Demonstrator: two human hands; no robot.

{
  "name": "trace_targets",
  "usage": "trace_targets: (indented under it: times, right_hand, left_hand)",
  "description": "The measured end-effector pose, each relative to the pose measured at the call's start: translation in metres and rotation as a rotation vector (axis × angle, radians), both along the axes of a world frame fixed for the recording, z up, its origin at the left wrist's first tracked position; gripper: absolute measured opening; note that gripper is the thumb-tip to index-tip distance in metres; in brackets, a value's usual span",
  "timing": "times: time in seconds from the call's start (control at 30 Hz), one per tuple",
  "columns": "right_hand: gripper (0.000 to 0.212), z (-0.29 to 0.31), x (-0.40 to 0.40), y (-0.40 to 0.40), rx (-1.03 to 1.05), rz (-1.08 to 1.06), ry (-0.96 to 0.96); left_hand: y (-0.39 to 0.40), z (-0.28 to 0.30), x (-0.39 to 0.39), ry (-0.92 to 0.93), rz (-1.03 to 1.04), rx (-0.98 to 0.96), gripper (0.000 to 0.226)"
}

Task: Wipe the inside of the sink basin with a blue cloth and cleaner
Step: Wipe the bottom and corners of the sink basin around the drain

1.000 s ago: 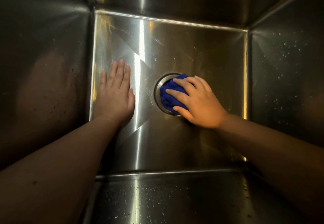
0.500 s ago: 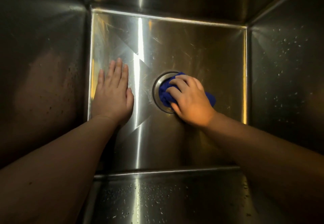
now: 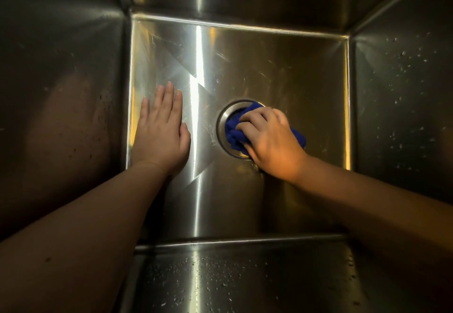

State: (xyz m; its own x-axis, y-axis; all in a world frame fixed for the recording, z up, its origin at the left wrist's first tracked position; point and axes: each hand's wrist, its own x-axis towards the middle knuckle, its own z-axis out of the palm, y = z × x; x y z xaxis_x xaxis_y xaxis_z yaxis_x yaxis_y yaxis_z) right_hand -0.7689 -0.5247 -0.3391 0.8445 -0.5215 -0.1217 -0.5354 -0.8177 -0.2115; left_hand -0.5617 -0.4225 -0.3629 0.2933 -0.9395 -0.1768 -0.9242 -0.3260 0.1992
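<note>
I look straight down into a square stainless-steel sink basin (image 3: 282,72), both of my bare forearms reaching in from the near edge. My left hand (image 3: 160,132) lies flat, palm down, on the basin floor close to the left wall; its fingers (image 3: 169,97) are straight and pressed together side by side, pointing away from me, with the thumb tucked along the palm. The left forearm runs up diagonally from the lower left.

My right hand (image 3: 270,141) sits over the round metal drain opening (image 3: 221,128) near the middle of the floor, knuckles up and wrist bent slightly inward. Its fingers (image 3: 255,119) are curled and bunched, clutching a crumpled dark blue cloth (image 3: 234,135) that is pushed down onto the drain; one end of the cloth shows past the hand on the right. The right forearm comes in from the lower right.

Small droplets (image 3: 402,67) speckle the right wall and the near wall.
</note>
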Motion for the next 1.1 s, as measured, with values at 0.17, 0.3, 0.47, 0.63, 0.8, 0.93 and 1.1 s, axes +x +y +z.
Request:
trace_targets:
  times: [0.17, 0.3, 0.47, 0.63, 0.8, 0.93, 1.1]
  right_hand:
    - [0.032, 0.011, -0.027, -0.002, 0.103, -0.05, -0.129]
    - [0.047, 0.011, -0.048, 0.009, 0.141, -0.203, -0.097]
    - [0.063, 0.011, -0.05, 0.003, 0.142, -0.277, 0.015]
    - [0.059, 0.007, -0.026, -0.018, 0.111, -0.414, -0.024]
    - [0.058, 0.005, 0.02, -0.027, 0.116, -0.559, -0.127]
    - [0.059, 0.006, 0.064, -0.024, 0.11, -0.54, -0.113]
    - [0.064, 0.005, 0.08, 0.017, 0.186, -0.201, -0.14]
  left_hand:
    - [0.0, -0.001, 0.0, -0.004, -0.001, -0.004, 0.065]
    - [0.0, 0.0, 0.0, 0.005, 0.002, -0.011, 0.065]
    - [0.0, 0.0, 0.001, 0.002, -0.003, -0.005, 0.065]
    - [0.0, -0.001, 0.001, 0.006, 0.0, -0.004, 0.065]
    - [0.0, -0.002, 0.001, 0.004, -0.001, 0.0, 0.066]
    - [-0.001, -0.003, 0.001, -0.009, -0.006, -0.001, 0.066]
    - [-0.002, -0.002, 0.002, 0.023, -0.014, -0.007, 0.066]
